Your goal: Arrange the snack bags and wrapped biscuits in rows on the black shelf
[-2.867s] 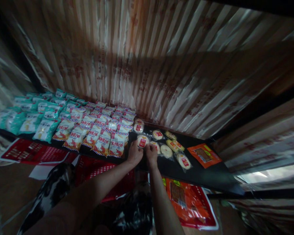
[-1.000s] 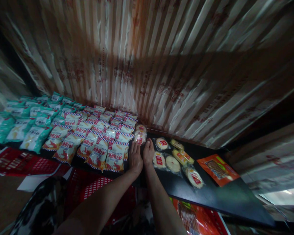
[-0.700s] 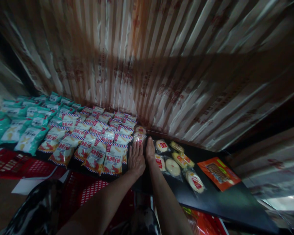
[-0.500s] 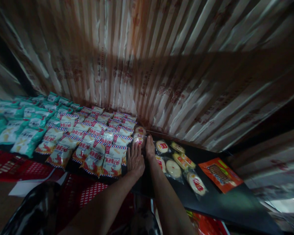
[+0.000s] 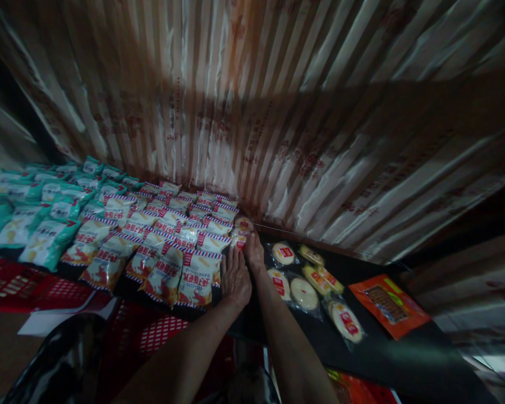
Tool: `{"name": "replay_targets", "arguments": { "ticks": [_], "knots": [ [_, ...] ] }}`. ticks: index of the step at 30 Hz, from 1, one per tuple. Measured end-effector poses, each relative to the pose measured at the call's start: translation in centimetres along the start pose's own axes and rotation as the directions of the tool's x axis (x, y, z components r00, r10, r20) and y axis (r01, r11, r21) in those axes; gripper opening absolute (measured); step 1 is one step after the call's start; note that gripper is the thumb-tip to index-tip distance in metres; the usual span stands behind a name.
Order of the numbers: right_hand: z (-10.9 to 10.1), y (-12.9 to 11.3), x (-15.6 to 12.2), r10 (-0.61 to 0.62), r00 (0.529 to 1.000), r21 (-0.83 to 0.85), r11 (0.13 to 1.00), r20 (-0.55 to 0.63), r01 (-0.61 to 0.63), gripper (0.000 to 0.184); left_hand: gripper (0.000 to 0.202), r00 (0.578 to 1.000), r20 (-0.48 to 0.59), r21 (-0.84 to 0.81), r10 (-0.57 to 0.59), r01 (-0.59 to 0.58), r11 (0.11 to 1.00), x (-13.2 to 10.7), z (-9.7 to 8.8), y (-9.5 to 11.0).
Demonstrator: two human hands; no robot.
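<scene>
My left hand point(image 5: 235, 276) lies flat on the black shelf point(image 5: 387, 359), fingers stretched out, beside the nearest red-and-white snack bag point(image 5: 196, 270). My right hand point(image 5: 255, 252) reaches further in, edge-on, with its fingers extended. Its fingertips touch a small stack of round clear-wrapped cakes point(image 5: 239, 238) at the end of the snack bag rows. Neither hand grips anything. More round cakes point(image 5: 303, 292) lie loose just right of my right wrist.
Rows of red-and-white bags point(image 5: 160, 235) and teal bags point(image 5: 46, 235) fill the shelf to the left. Yellow packets point(image 5: 323, 278) and an orange flat pack point(image 5: 388, 306) lie to the right. A striped wall point(image 5: 278, 112) closes the back. A red basket point(image 5: 160, 331) sits below.
Earlier both hands held a round cake near the front edge. They have since slid forward, flat, pressing the cakes back against the snack bags. The view drifted slightly.
</scene>
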State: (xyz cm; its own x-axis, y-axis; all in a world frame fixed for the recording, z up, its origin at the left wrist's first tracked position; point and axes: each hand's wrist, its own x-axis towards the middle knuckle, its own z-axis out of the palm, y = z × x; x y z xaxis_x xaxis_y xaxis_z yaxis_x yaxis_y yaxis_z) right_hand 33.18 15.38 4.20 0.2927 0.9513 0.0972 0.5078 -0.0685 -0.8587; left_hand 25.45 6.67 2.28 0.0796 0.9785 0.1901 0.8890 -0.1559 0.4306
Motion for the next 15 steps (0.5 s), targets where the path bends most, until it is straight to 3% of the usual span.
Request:
{"name": "replay_targets", "arguments": {
  "ticks": [7, 12, 15],
  "knots": [
    [1.2, 0.3, 0.4, -0.042, 0.999, -0.032, 0.999, -0.028, 0.041, 0.077, 0.054, 0.998, -0.048, 0.011, -0.035, 0.036, 0.999, 0.2, 1.3, -0.2],
    [1.7, 0.5, 0.5, -0.021, 0.994, -0.048, 0.999, -0.110, 0.016, 0.074, 0.057, 0.997, -0.074, -0.016, -0.031, 0.030, 0.999, 0.2, 1.7, -0.4],
    [2.0, 0.4, 0.4, -0.077, 0.992, -0.066, 0.995, -0.101, 0.071, 0.073, 0.059, 0.997, -0.071, -0.031, -0.032, 0.030, 0.999, 0.2, 1.6, -0.4]
  ]
}}
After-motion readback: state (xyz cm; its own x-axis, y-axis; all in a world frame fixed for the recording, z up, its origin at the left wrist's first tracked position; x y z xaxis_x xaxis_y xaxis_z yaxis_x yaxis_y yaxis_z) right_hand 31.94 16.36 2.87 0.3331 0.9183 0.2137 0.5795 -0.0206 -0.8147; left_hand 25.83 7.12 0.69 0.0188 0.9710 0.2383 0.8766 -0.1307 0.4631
